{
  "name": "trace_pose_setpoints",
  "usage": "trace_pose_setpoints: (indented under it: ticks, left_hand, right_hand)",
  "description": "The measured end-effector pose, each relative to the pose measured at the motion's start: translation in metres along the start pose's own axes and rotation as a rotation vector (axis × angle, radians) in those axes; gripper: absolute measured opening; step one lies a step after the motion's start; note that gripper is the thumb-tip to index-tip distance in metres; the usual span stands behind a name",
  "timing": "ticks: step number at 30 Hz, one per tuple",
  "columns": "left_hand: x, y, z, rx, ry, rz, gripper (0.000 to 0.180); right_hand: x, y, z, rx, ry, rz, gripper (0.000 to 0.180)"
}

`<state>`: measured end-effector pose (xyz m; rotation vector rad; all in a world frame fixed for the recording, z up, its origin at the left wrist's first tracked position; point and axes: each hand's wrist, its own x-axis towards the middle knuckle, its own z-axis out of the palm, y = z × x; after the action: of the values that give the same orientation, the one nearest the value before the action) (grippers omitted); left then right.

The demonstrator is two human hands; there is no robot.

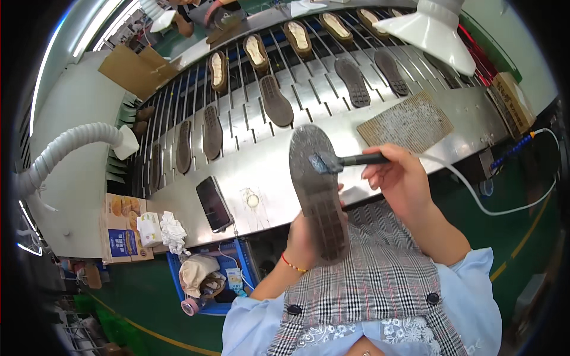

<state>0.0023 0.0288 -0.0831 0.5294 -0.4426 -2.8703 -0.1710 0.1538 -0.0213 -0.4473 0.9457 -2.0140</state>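
Note:
My left hand (pixel 301 240) is closed around a dark grey shoe sole (pixel 320 207) from underneath, and the sole hides part of its fingers. The sole stands tilted above the table edge, in front of my plaid apron. Between the closed fingers of my right hand (pixel 405 181) is the black handle of a brush (pixel 363 159). Its bristle head touches the upper half of the sole, where the surface looks wet and shiny. A pale hose (pixel 469 188) runs from near my right hand toward the right side.
A slatted metal conveyor (pixel 240 113) carries loose soles (pixel 276 102) and brown shoes (pixel 255 52) with pale insides. A speckled cardboard pad (pixel 409 121), a phone (pixel 214 203) and a blue basket (pixel 178 279) are nearby. White ducts (pixel 424 38) hang at the sides; another person works at the far side.

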Motion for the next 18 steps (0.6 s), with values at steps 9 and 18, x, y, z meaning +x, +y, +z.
trace_pose_setpoints:
  ticks: [9,18]
  left_hand:
    - [0.01,0.016,0.046,0.166,-0.073,0.392,0.056]
    - [0.007,0.012,0.044,0.354,-0.094,0.615,0.062]
  right_hand:
    - [-0.031,-0.011,0.062,-0.718,-0.108,-0.478,0.024]
    - [-0.031,-0.014,0.06,-1.065,-0.381,-0.869,0.028]
